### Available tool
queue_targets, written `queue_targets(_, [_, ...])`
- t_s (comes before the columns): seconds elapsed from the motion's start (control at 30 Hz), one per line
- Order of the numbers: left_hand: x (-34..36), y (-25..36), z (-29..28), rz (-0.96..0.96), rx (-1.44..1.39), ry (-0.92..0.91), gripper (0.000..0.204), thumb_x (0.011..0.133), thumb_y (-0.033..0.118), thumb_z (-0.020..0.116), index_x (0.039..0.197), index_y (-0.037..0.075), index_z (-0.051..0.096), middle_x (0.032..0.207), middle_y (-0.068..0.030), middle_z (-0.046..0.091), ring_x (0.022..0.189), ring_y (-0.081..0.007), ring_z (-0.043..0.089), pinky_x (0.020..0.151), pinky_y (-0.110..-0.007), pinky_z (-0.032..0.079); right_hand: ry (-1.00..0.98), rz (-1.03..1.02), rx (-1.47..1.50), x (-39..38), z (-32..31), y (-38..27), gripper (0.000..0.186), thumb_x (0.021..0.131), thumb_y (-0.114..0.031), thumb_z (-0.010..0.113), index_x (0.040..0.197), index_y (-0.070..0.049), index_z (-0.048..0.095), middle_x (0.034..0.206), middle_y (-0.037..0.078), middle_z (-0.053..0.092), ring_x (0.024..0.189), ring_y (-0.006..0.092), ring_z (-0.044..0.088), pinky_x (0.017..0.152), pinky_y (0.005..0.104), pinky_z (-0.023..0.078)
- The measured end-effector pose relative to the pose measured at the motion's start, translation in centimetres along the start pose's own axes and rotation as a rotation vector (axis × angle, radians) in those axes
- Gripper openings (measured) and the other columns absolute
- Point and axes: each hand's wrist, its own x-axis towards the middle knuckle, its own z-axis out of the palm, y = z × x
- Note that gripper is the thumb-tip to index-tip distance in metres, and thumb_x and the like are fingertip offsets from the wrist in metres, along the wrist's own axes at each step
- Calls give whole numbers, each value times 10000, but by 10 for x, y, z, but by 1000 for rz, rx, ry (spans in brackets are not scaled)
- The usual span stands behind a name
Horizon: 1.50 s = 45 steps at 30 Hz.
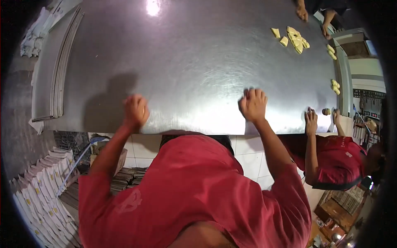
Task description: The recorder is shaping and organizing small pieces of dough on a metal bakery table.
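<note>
My left hand (136,111) is over the near part of the steel worktable (178,70), its fingers curled and slightly blurred. Farther right, my right hand (253,106) is cupped palm down on the metal, fingers bent and drawn together. Whatever may lie beneath either palm is hidden. Cut pieces of pale yellow dough (297,40) lie heaped at the far right, well away from both hands, with two loose pieces beside them.
At my right a co-worker in a red shirt (339,163) has both hands by a small dough ball (326,111). More dough pieces (335,87) line the right edge. Another person's hand (302,13) reaches in at the far right. Metal trays (62,62) lean along the left edge.
</note>
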Motion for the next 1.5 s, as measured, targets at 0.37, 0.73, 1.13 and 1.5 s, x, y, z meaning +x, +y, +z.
queue_targets(0.37, [-34,25,17,-28,-61,3,134,812,40,597,928,106,593,975,-94,602,987,-314,547,841,-469,385,-65,-18,280,-34,6,-4,173,800,-99,582,971,-96,608,966,121,585,968,351,509,842,491,381])
queue_targets(0.73, [13,87,23,-157,-243,79,57,813,33,574,847,79,582,895,-65,583,926,-306,551,836,-461,379,122,28,465,-25,14,-30,175,777,-91,607,949,-104,633,993,129,621,943,348,553,827,474,412])
queue_targets(1.13, [33,67,36,-208,-173,132,72,821,47,584,885,76,599,958,-98,620,950,-319,565,835,-449,419,214,85,486,-11,24,-12,115,783,-57,603,896,-67,622,915,144,616,924,349,561,815,430,440])
queue_targets(1.5, [50,45,45,-286,-129,248,95,806,36,621,864,107,596,943,-82,587,948,-312,539,822,-462,397,290,160,384,-3,32,7,152,734,-39,610,873,-92,638,915,121,618,922,359,551,819,468,428])
